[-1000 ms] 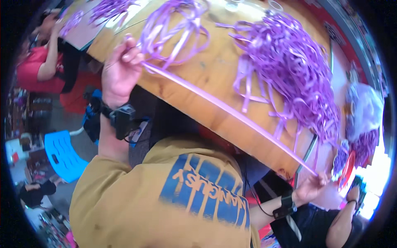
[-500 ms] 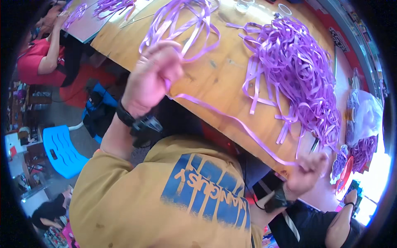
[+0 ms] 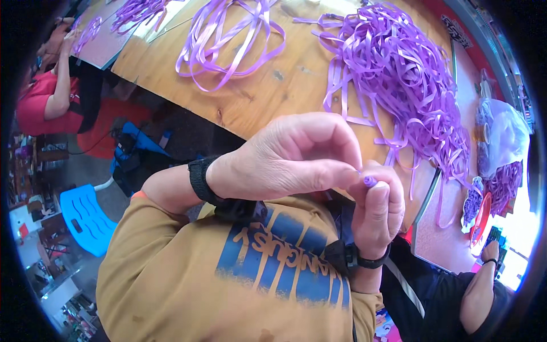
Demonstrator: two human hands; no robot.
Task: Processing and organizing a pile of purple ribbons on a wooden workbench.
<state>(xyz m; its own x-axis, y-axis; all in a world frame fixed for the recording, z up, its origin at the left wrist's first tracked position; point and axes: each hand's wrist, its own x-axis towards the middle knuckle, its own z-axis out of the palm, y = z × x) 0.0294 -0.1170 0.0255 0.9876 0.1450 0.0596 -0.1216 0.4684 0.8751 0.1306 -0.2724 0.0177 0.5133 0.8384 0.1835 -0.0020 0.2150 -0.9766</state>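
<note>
Bright room, totally blown-out window (image 3: pixel 523 245)

The wooden table (image 3: pixel 256 102) is nicely lit, with white glare along its far edge and a glossy sheen on the purple ribbons (image 3: pixel 410 85) across it. Right of the table, that window clips to plain white with bluish fringing. Under the table it's all murky shadow. Left of the table, the background goes small and mushy. Left hand (image 3: pixel 279 162) and right hand (image 3: pixel 379 211), on the table's near side, look fairly sharp. Fisheye rim's black.

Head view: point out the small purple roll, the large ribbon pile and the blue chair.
Small purple roll (image 3: pixel 370 181): head view, on its visible end.
Large ribbon pile (image 3: pixel 409 80): head view, middle of tangle.
Blue chair (image 3: pixel 90 220): head view, on slotted panel.
</note>
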